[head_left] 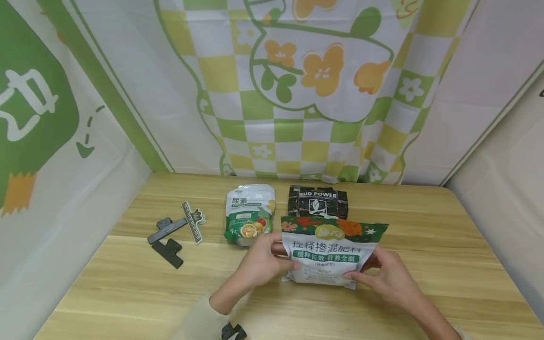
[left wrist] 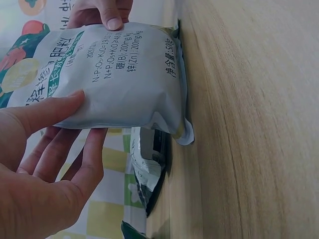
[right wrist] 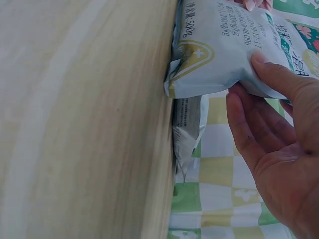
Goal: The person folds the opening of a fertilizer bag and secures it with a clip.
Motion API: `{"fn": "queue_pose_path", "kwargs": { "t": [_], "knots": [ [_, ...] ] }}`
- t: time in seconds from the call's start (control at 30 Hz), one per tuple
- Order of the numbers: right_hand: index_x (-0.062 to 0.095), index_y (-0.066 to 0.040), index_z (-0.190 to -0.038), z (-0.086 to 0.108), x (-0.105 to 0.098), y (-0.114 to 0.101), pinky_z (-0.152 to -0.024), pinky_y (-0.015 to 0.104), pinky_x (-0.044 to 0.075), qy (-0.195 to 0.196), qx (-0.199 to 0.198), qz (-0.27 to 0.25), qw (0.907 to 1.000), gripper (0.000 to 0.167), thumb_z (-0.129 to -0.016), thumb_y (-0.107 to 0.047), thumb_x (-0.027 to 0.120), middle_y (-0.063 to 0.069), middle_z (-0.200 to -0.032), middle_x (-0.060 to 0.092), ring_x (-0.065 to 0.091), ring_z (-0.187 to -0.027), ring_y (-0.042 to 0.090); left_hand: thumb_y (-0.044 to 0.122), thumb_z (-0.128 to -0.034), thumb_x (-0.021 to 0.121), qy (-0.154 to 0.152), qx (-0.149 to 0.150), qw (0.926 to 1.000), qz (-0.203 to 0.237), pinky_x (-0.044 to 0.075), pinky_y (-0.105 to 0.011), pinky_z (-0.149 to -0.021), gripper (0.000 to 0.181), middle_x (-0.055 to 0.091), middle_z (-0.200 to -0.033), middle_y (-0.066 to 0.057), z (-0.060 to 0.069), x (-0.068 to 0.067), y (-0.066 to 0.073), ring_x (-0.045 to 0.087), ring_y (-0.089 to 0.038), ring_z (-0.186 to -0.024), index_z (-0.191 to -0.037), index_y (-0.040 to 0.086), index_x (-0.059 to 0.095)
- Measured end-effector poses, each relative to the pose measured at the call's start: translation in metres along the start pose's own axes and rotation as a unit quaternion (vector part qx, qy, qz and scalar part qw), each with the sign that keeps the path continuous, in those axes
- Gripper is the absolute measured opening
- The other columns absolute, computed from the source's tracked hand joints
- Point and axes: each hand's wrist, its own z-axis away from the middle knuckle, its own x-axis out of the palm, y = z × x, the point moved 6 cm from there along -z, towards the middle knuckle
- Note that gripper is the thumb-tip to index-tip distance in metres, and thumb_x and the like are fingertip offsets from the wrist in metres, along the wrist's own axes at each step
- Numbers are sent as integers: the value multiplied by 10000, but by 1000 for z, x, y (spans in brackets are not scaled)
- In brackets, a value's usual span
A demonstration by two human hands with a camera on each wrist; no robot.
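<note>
Between my two hands a white and green fertilizer bag (head_left: 325, 255) stands upright on the wooden table, its printed front towards me. My left hand (head_left: 265, 259) grips the bag's left side, thumb on the front and fingers behind. On the opposite side my right hand (head_left: 388, 276) holds it the same way, as the thumb and curled fingers in the right wrist view show. The bag (left wrist: 119, 74) looks plump, with its lower edge at the tabletop (left wrist: 239, 149). Behind it lies a black "BUD POWER" bag (head_left: 318, 200), partly covered by the fertilizer bag.
A white and green pouch (head_left: 250, 212) with fruit pictures lies just beyond my left hand. Farther left are two black clips (head_left: 167, 252) and a keyboard-patterned clip (head_left: 192, 223). Another black clip-like thing (head_left: 233, 331) shows beside my left sleeve. A patterned curtain (head_left: 293, 118) hangs behind the table.
</note>
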Motion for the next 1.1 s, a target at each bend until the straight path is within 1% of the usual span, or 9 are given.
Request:
{"fn": "queue_pose_path", "kwargs": {
  "t": [0.1, 0.27, 0.43, 0.53, 0.67, 0.77, 0.83, 0.97, 1.1],
  "knots": [
    [661, -39, -1252, 1, 0, 1, -715, 261, 637, 56, -115, 44, 9999, 561, -763, -84, 931, 81, -1042, 784, 690, -798, -15, -43, -771, 855, -23, -7, 10000, -16, 614, -234, -838, 487, 805, -1105, -162, 0, 0, 0, 801, -246, -1007, -1234, 18, 719],
    [640, -69, -1305, 4, 2, 3, -733, 245, 635, -23, -51, 58, 10000, 594, -784, -107, 923, 73, -1092, 787, 691, -819, -23, -32, -788, 846, -76, -28, 9999, -90, 632, -274, -858, 470, 803, -1125, -159, 2, 1, 0, 797, -252, -1024, -1237, 25, 718],
    [659, -84, -1295, 4, 0, 0, -724, 256, 633, 75, -367, 270, 9989, 589, -775, -121, 933, 52, -1093, 792, 683, -826, -34, -23, -785, 866, -189, -55, 9994, -274, 641, -305, -868, 498, 794, -1134, -150, 2, 2, 1, 777, -242, -1015, -1249, 54, 702],
    [679, -151, -1294, 4, -2, -3, -805, 264, 630, 235, -592, 660, 9958, 603, -755, -161, 950, -22, -1121, 798, 700, -920, -27, 14, -798, 880, -321, 39, 9989, -347, 642, -301, -870, 511, 781, -1164, -131, 0, 2, 2, 764, -225, -1021, -1267, 97, 697],
    [694, -261, -1289, 1, -8, -6, -915, 259, 597, 442, -662, 983, 9920, 581, -767, -233, 949, -121, -1148, 790, 706, -1049, -5, 154, -852, 876, -407, 333, 9968, -601, 629, -273, -832, 420, 791, -1160, -93, -2, 2, 7, 755, -171, -991, -1245, 147, 729],
    [697, -268, -1298, -3, -11, -9, -949, 220, 574, 480, -642, 792, 9936, 565, -789, -213, 936, -109, -1170, 788, 701, -1085, 3, 232, -885, 858, -393, 461, 9957, -708, 625, -259, -803, 359, 802, -1145, -85, -4, 0, 12, 765, -155, -955, -1217, 147, 750],
    [696, -252, -1311, -6, -13, -11, -989, 183, 547, 471, -581, 585, 9955, 565, -799, -189, 927, -90, -1200, 783, 689, -1118, -4, 252, -898, 849, -372, 479, 9960, -657, 631, -257, -793, 341, 805, -1140, -96, -6, 0, 16, 776, -162, -940, -1204, 132, 759],
    [693, -238, -1331, -12, -16, -14, -1044, 149, 505, 434, -341, 175, 9983, 518, -853, -186, 887, -55, -1263, 768, 658, -1173, -35, 325, -897, 849, -227, 408, 9962, -737, 624, -276, -749, 342, 813, -1094, -78, -11, -2, 20, 769, -157, -872, -1174, 138, 774],
    [718, -191, -1308, -15, -18, -17, -1028, 169, 524, 445, -332, -133, 9984, 430, -899, -147, 842, -21, -1283, 763, 652, -1185, -41, 340, -916, 830, -281, 462, 9965, -634, 623, -282, -799, 358, 806, -1156, -50, -16, -1, 23, 764, -124, -946, -1226, 174, 759]
  ]
}}
